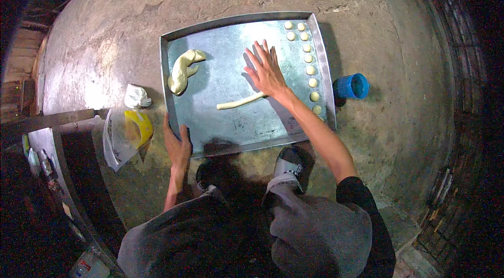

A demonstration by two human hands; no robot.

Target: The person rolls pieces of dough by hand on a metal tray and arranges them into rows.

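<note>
A shallow metal tray (247, 126) lies on the floor in front of me. At its near left corner my left hand (178, 144) grips the rim, with thumb and fingers on either side of it. My right hand (266, 70) is open over the tray, fingers spread and palm down. A thin dough rope (239, 103) runs out to the left from under the heel of that hand; whether the palm presses on it I cannot tell. A thick, curved lump of dough (182, 73) rests by the tray's left wall. Along the right side sit several small round dough pieces (311, 70).
A blue plastic cup (352, 86) stands just right of the tray. On the left are a crumpled white bag (137, 96) and a clear plastic bag with yellow on it (126, 136). A wooden frame (58, 120) reaches in from the left. My feet are at the tray's near edge.
</note>
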